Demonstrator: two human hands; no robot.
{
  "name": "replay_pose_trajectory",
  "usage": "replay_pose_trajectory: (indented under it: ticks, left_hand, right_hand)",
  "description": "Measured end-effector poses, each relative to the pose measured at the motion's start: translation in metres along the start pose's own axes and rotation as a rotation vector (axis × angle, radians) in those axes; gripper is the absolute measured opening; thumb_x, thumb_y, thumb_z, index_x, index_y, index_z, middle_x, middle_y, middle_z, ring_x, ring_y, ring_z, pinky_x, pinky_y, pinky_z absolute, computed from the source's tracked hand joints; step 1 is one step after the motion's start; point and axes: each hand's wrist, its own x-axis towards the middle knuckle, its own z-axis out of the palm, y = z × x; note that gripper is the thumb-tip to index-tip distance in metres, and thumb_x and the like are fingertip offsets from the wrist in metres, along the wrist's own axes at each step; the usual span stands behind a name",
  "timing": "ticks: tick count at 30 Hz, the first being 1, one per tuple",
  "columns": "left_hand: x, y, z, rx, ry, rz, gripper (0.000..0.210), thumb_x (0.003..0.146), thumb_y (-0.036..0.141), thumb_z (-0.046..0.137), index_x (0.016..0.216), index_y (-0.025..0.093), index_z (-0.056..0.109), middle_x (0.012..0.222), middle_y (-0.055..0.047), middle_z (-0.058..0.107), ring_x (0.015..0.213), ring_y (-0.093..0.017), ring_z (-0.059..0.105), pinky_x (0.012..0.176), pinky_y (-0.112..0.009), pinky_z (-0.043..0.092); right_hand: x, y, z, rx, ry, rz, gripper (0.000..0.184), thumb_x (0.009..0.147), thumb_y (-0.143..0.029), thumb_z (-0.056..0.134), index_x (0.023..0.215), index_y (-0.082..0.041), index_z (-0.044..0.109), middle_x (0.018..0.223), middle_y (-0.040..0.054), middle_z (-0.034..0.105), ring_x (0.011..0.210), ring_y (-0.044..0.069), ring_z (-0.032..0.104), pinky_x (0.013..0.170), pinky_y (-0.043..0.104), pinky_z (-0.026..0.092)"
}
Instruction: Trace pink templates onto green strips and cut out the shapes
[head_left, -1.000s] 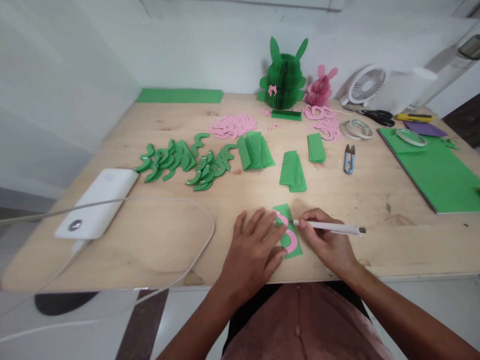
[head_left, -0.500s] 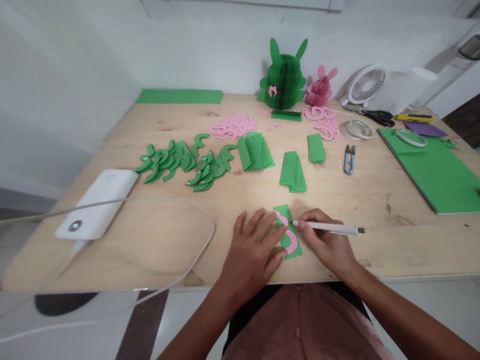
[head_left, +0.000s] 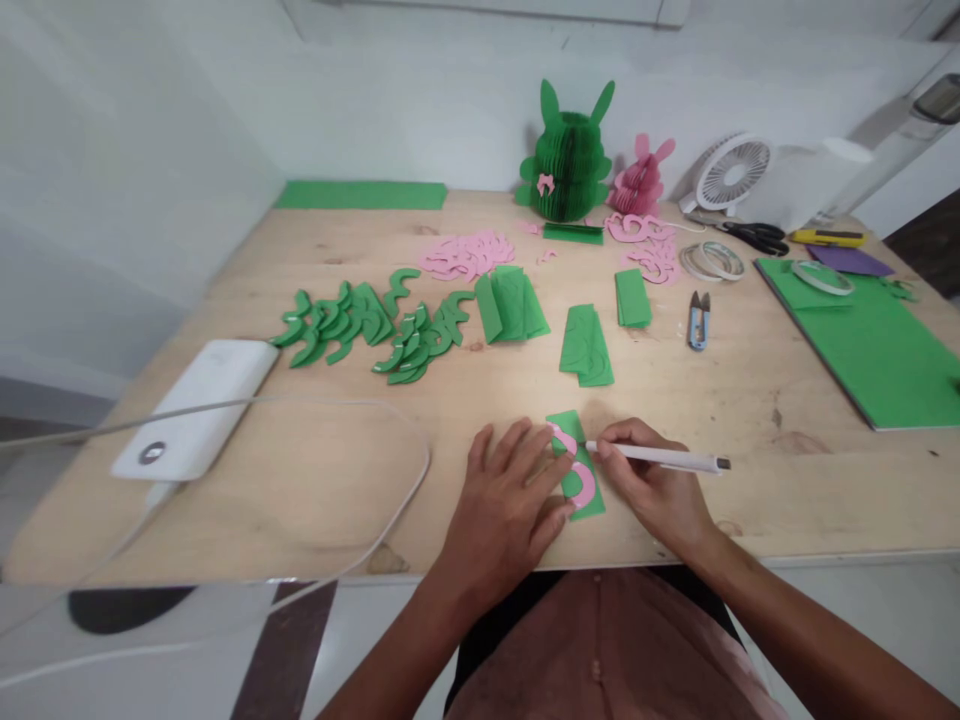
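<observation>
At lower centre of the frame, the left hand [head_left: 507, 492] lies spread, fingertips on a pink paper template [head_left: 588, 486] atop a green paper strip [head_left: 565, 420]; the right hand [head_left: 660, 490] pinches a white pen [head_left: 679, 458]. Clean tracing likely requires firm template pressure and steady tip-to-edge contact.

Pale wooden table [head_left: 300, 500], plain whitish wall [head_left: 375, 110] behind, light floor [head_left: 360, 620] below, dark brown floor band [head_left: 285, 655]

Pen [head_left: 667, 456] white w/ dk end; paper strip [head_left: 570, 421] green, curved template [head_left: 585, 487] pink; lg rabbit [head_left: 568, 165] green w/ pink bow [head_left: 545, 184], sm rabbit [head_left: 637, 188] pink; tabletop [head_left: 315, 500] tan, wood-grain w/ dk knots
</observation>
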Motion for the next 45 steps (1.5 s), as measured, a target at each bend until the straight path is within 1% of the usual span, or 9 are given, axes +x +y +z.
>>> replay_pose_trajectory:
  ticks: [3,10,14,20,27,31,35,45]
  left_hand:
    - [0.0001,-0.0002,0.0000,0.002,0.005,0.000,0.039,0.089,0.037,0.051,0.127,0.029,0.056,0.139,-0.004,0.051,0.133,-0.029,0.036,0.111,-0.055,0.018]
    - [0.0008,0.0005,-0.0016,0.022,0.000,0.005,0.039,0.088,0.034,0.052,0.127,0.029,0.056,0.138,-0.005,0.051,0.133,-0.030,0.037,0.111,-0.054,0.020]
    - [0.0006,0.0006,-0.0015,0.031,0.004,0.009,0.040,0.087,0.033,0.054,0.127,0.029,0.056,0.137,-0.005,0.052,0.132,-0.029,0.037,0.111,-0.053,0.021]
    - [0.0008,0.0008,-0.0019,0.007,0.003,0.002,0.038,0.088,0.034,0.051,0.126,0.029,0.056,0.138,-0.005,0.052,0.133,-0.029,0.036,0.111,-0.054,0.018]
    - [0.0006,0.0003,-0.0009,0.039,0.019,0.018,0.039,0.086,0.033,0.054,0.125,0.029,0.057,0.136,-0.006,0.052,0.131,-0.030,0.038,0.110,-0.054,0.022]
    - [0.0004,0.0005,-0.0011,0.021,0.007,0.010,0.039,0.087,0.033,0.053,0.126,0.028,0.057,0.137,-0.005,0.052,0.132,-0.030,0.037,0.111,-0.054,0.019]
    - [0.0007,0.0014,-0.0019,-0.001,-0.008,-0.007,0.038,0.089,0.034,0.050,0.125,0.029,0.056,0.139,-0.004,0.051,0.133,-0.029,0.035,0.112,-0.054,0.017]
    - [0.0009,0.0011,-0.0023,0.006,-0.008,0.001,0.039,0.088,0.032,0.052,0.126,0.028,0.056,0.139,-0.004,0.051,0.133,-0.029,0.036,0.111,-0.054,0.018]
  right_hand:
    - [-0.0010,0.0000,0.0002,0.005,0.002,0.005,0.016,0.087,-0.029,0.053,0.077,-0.019,0.059,0.063,-0.0007,0.058,0.051,0.011,0.050,0.047,0.023,0.038]
    - [0.0000,-0.0004,0.0003,-0.009,-0.001,-0.013,0.015,0.087,-0.030,0.053,0.077,-0.020,0.058,0.062,-0.0007,0.058,0.051,0.012,0.050,0.047,0.023,0.038]
    - [0.0007,-0.0009,0.0001,-0.028,0.005,-0.018,0.015,0.087,-0.030,0.053,0.078,-0.020,0.059,0.064,-0.0001,0.059,0.052,0.012,0.050,0.048,0.024,0.038]
    - [0.0014,0.0011,0.0007,-0.036,-0.001,-0.027,0.014,0.088,-0.029,0.053,0.079,-0.020,0.059,0.067,0.0000,0.060,0.055,0.012,0.052,0.050,0.023,0.039]
    - [0.0029,0.0001,0.0006,-0.035,0.003,-0.036,0.016,0.088,-0.031,0.053,0.079,-0.020,0.059,0.068,0.0009,0.062,0.057,0.013,0.054,0.052,0.024,0.041]
    - [0.0031,0.0014,0.0010,-0.036,-0.001,-0.047,0.015,0.088,-0.030,0.053,0.080,-0.020,0.060,0.070,0.0013,0.063,0.058,0.013,0.055,0.051,0.024,0.041]
    - [0.0034,0.0018,0.0015,-0.040,0.009,-0.040,0.015,0.088,-0.030,0.053,0.079,-0.020,0.060,0.067,0.0006,0.062,0.056,0.013,0.054,0.049,0.024,0.040]
    - [0.0049,-0.0003,0.0016,-0.046,0.008,-0.032,0.013,0.087,-0.028,0.054,0.079,-0.019,0.060,0.068,0.0002,0.062,0.056,0.013,0.054,0.050,0.023,0.039]
